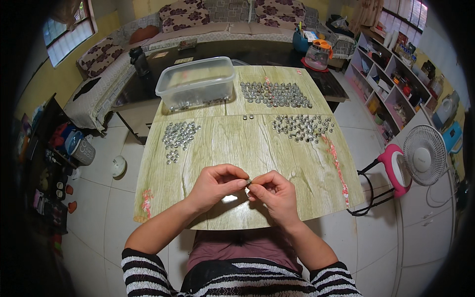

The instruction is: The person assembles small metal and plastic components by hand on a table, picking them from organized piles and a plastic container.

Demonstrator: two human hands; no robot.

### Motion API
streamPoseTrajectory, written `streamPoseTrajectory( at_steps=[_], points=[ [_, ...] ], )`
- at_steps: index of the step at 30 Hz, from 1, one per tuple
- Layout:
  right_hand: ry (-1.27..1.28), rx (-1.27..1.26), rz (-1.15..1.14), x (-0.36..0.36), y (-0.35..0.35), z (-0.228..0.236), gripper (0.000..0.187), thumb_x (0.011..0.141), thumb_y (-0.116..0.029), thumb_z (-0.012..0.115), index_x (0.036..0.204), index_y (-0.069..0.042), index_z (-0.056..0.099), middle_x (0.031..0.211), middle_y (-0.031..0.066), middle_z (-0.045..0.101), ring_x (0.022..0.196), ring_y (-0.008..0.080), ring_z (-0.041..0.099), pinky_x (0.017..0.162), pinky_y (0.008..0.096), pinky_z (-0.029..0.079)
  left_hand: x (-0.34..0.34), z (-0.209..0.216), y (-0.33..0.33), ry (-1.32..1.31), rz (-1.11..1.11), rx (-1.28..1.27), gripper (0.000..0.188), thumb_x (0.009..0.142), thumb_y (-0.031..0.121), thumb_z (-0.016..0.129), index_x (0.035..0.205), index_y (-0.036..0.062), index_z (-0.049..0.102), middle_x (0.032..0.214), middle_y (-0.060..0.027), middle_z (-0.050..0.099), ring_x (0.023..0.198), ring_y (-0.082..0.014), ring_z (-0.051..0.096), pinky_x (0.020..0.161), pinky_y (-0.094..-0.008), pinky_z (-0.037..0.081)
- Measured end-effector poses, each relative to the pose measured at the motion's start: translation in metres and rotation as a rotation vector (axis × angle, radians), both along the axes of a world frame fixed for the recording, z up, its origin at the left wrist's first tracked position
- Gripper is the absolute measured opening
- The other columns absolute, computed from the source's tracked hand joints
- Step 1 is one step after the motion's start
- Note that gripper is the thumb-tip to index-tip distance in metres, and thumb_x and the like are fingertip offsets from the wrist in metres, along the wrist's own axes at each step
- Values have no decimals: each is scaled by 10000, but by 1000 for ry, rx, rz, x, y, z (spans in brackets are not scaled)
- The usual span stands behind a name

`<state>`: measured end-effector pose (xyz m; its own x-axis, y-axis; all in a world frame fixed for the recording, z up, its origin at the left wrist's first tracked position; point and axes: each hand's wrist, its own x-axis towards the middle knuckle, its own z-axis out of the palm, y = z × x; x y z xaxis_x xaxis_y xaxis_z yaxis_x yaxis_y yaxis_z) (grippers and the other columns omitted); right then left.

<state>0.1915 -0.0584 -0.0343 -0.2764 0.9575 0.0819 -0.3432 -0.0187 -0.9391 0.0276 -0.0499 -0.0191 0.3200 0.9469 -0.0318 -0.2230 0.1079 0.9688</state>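
Pinching one small dark-grey metal piece (248,182), the bare left hand (216,186) and bare right hand (276,197) meet below the centre of the frame, thumbs and forefingers bent inward. Piece lies between both sets of fingertips, neither hand clearly nearer; long axis hidden. Counts, pale green wood-grain table (222,143): one translucent plastic tub (195,81), upper left of centre; two small round silver pieces (251,117), centre; three silver groups, left group (179,136), upper-right group (275,95), lower-right group (303,127), each too dense to count.
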Motion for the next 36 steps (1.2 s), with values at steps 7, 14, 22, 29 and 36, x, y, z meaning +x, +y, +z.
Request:
streamPoseTrajectory(
  at_steps=[7, 14, 22, 29, 36],
  points=[
    [5, 9, 1, -1, 0, -1, 87, 766, -8, 550, 823, 30, 497, 728, 78, 551, 624, 99, 544, 559, 193, 465, -3, -7, 2, 41, -21, 103, 167, 742, 45, 593, 893, -17, 558, 812, -45, 578, 753, -93, 543, 689, -218, 446],
    [75, -48, 12, -1, 0, -2, 126, 767, -36, 563, 851, 20, 487, 713, 51, 542, 613, 67, 533, 526, 159, 447, 0, -4, 1, 78, -26, 135, 138, 738, 5, 579, 869, -14, 540, 807, -42, 560, 743, -100, 544, 678, -225, 454],
    [149, -43, 5, -1, 0, -5, 156, 755, 0, 560, 892, 33, 495, 744, 57, 549, 636, 86, 546, 547, 168, 452, 1, -5, 1, 63, -14, 140, 145, 734, -7, 578, 874, -17, 540, 824, -48, 560, 744, -104, 546, 676, -224, 455],
    [152, -144, 41, 0, -2, -6, 137, 769, -17, 547, 892, 32, 508, 742, 83, 574, 623, 101, 562, 513, 177, 455, 0, -8, 0, 40, -32, 201, 134, 726, -32, 574, 854, -24, 536, 833, -68, 547, 767, -120, 543, 683, -234, 457],
    [223, -256, 84, 0, -1, -12, 148, 776, -49, 548, 902, 21, 514, 711, 81, 580, 591, 99, 565, 492, 172, 445, 2, -8, -2, 8, -21, 261, 135, 708, -27, 598, 830, -14, 542, 856, -61, 535, 777, -116, 531, 693, -236, 450]
  ],
)
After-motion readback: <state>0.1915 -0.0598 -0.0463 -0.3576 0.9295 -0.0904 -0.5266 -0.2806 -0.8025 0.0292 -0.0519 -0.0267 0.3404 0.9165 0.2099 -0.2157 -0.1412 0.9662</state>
